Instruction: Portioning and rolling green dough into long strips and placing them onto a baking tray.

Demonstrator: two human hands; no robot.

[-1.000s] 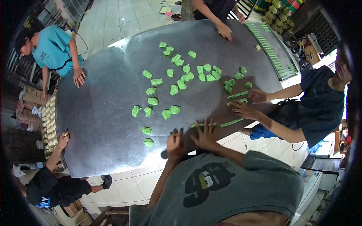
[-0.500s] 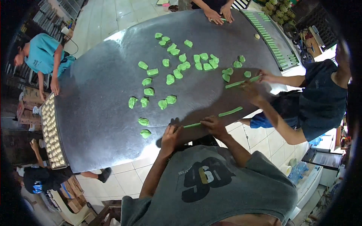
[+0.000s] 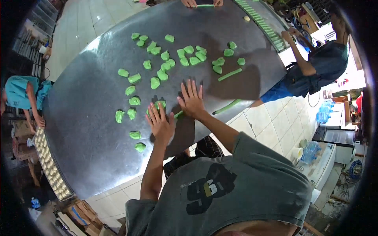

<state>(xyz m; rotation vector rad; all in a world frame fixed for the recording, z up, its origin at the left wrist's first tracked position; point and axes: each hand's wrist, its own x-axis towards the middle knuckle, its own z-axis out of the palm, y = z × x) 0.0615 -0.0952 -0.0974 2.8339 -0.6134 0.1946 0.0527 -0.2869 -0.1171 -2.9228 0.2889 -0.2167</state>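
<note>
My left hand (image 3: 161, 125) lies flat over the dark metal table (image 3: 94, 129), fingers spread and pointing away from me. To its right and a little farther off, my right hand (image 3: 192, 101) is also flat with fingers apart. Between the two palms shows a short bit of green dough rope (image 3: 178, 114); its ends run out of sight under the hands. A green dough lump (image 3: 160, 104) sits just beyond my left fingertips, partly covered by them. Near the table edge on the right lies another dough rope (image 3: 227, 106), and a straighter dough strip (image 3: 230, 74) rests farther in.
Several green dough lumps (image 3: 155, 82) are scattered across the table. A tray of green strips (image 3: 258, 21) stands at the far right, beside a co-worker (image 3: 319, 67). A tray of pale dough pieces (image 3: 51, 165) borders the left edge, near a person in teal (image 3: 23, 94). Far hands (image 3: 202, 4) hold a strip.
My hands have moved farther over the table and now lie flatter, fingers stretched out. The right co-worker's hands have left a dough strip and are raised by the tray. The view has shifted.
</note>
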